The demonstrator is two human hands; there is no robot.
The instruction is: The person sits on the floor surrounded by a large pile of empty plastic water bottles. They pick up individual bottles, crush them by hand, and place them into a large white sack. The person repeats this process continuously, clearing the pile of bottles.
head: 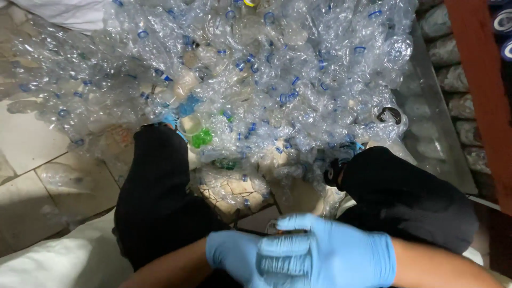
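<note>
My left hand (234, 255) and my right hand (341, 250), both in blue gloves, are pressed together low in the middle of the view, just above my lap. The right hand's fingers lie over the left hand's fingers. Whether anything is held between them is hidden. In front of my knees spreads a large pile of crushed clear plastic bottles (266, 69), many with blue neck rings. A green bottle piece (202, 138) lies at the pile's near edge, by my left knee (154, 181).
My legs in black trousers frame a gap with a few flattened bottles (229, 186) on the tiled floor (21, 144). A white sack (58, 261) lies at the lower left. A reddish post (480, 90) and stacked filled bags (453, 80) stand at the right.
</note>
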